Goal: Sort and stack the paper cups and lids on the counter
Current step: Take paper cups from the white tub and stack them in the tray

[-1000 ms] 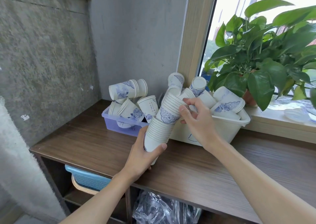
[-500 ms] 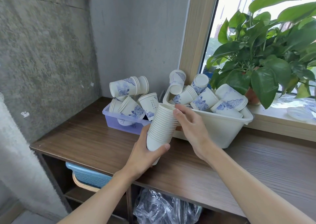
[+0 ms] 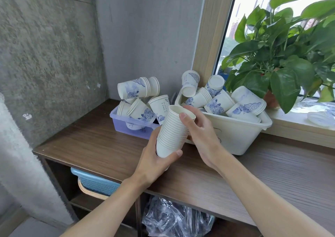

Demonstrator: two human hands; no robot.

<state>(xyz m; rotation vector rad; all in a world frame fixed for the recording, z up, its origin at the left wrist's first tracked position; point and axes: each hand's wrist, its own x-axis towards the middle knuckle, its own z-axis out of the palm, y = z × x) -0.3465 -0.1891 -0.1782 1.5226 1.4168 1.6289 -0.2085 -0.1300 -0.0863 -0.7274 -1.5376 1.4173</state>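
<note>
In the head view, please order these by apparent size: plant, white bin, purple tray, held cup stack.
1. plant
2. white bin
3. purple tray and cup stack look about alike; the stack is nearer the camera, so I leave them unranked.

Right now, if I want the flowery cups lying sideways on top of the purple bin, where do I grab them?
Probably round the middle of the sideways cup stack, coming down from above. It lies on its side atop the other cups in the purple bin, so its round wall is bare on top, while its ends point left and right.
</note>
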